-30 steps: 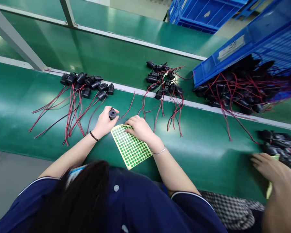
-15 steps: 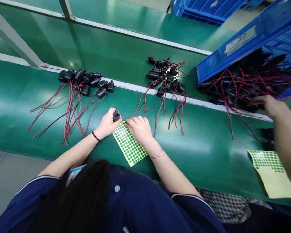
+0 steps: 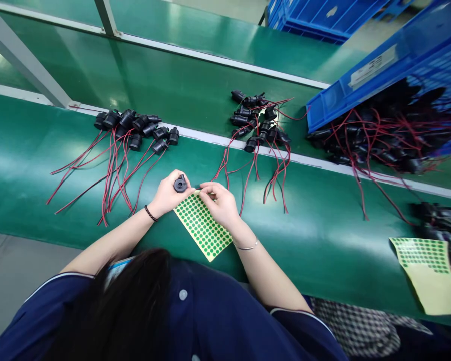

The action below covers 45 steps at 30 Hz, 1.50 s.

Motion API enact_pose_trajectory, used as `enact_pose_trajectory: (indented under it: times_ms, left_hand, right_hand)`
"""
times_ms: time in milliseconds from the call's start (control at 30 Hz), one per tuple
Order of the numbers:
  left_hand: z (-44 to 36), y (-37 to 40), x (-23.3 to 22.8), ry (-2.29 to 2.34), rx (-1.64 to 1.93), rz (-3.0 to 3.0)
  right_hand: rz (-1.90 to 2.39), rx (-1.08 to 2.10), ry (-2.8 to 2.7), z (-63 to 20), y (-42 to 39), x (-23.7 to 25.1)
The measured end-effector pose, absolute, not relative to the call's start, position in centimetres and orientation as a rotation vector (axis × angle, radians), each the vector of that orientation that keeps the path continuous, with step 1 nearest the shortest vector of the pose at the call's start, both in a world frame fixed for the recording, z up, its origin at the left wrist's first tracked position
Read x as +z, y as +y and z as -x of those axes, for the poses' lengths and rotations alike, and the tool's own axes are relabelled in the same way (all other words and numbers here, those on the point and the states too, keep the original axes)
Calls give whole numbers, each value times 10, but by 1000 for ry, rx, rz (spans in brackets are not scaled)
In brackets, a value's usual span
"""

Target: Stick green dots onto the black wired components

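Observation:
My left hand [image 3: 168,194] holds a small round black part [image 3: 180,184] upright just above the green belt. My right hand [image 3: 221,201] hovers beside it, thumb and forefinger pinched together close to the part. Whatever is pinched is too small to make out. Under both hands lies a yellow sheet of green dot stickers [image 3: 204,226]. A black band sits on my left wrist and a thin bangle on my right.
A bundle of black parts with red wires [image 3: 135,129] lies to the left and another bundle [image 3: 256,125] ahead. A blue crate [image 3: 383,65], tipped, spills more parts at the right. A second sticker sheet [image 3: 430,271] lies far right.
My right hand has lifted off the sticker sheet and moved its pinched fingertips toward the part. A co-worker's arm, which reached into the crate pile at the right, has left the view.

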<state>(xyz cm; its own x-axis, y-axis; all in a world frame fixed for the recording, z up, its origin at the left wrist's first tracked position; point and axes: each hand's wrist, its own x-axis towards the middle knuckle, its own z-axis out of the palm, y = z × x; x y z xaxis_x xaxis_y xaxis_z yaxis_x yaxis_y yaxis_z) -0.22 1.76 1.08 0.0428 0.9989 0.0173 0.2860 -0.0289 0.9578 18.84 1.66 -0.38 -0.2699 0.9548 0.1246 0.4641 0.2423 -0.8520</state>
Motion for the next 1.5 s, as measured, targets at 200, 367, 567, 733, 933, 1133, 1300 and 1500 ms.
enact_pose_trajectory:
  times_ms: [200, 367, 567, 733, 933, 1133, 1300, 1500]
  left_hand:
    - [-3, 13, 13, 1227, 1038, -1353]
    - [-4, 13, 14, 1315, 1061, -1345]
    - [-4, 14, 15, 1408, 1041, -1386]
    - [-4, 13, 14, 1366, 1066, -1398]
    - [-6, 12, 14, 1336, 1012, -1384]
    - [-5, 14, 13, 1366, 1010, -1510]
    - [-2, 14, 10, 1372, 981, -1748]
    - [-3, 12, 9, 1305, 956, -1858]
  right_hand:
    - [1261, 1242, -1519, -184, 20, 8]
    - [1251, 1143, -1583, -179, 18, 7]
    - [1222, 1009, -1671, -177, 17, 7]
    - [1248, 1014, -1599, -176, 17, 7]
    - [1281, 1114, -1585, -177, 19, 8]
    - [1228, 1359, -1429, -181, 19, 19]
    - [1115, 1652, -1332, -178, 14, 32]
    - [1165, 1610, -1309, -171, 13, 27]
